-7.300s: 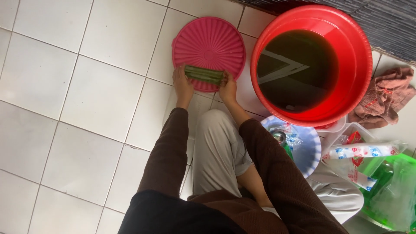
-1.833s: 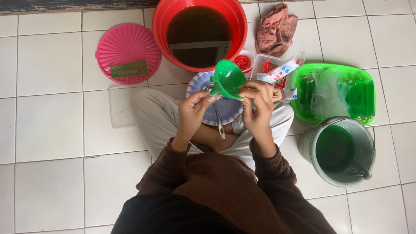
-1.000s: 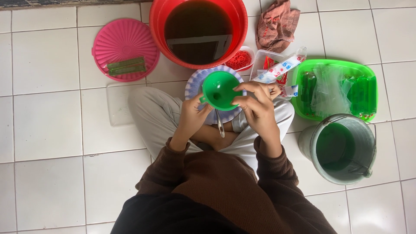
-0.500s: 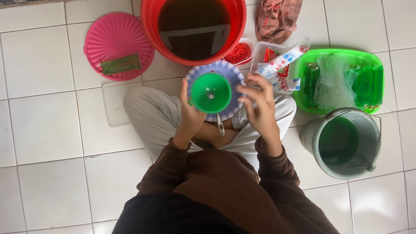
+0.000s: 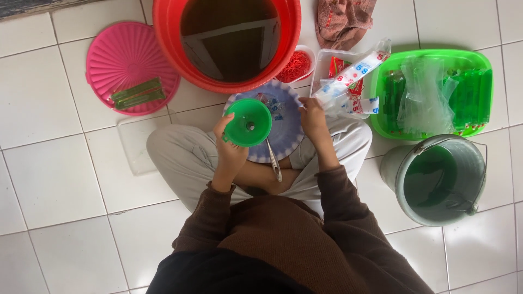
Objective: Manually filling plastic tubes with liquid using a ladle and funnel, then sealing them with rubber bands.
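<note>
Left hand (image 5: 231, 155) gripping green funnel (image 5: 248, 122) by its rim, over patterned bowl (image 5: 286, 130) on lap; right hand (image 5: 315, 117) closed on clear plastic bags (image 5: 348, 81) at two o'clock; red tub (image 5: 229, 41) at twelve; step: fitting a bag; next calls for steady alignment.

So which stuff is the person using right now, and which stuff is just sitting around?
In use:
- left hand holds the green funnel
- right hand reaches the pack of clear bags
- patterned plate and spoon on the lap

Lying about:
- red tub
- pink lid
- green basin
- grey bucket
- cloth
- rubber bands
</note>
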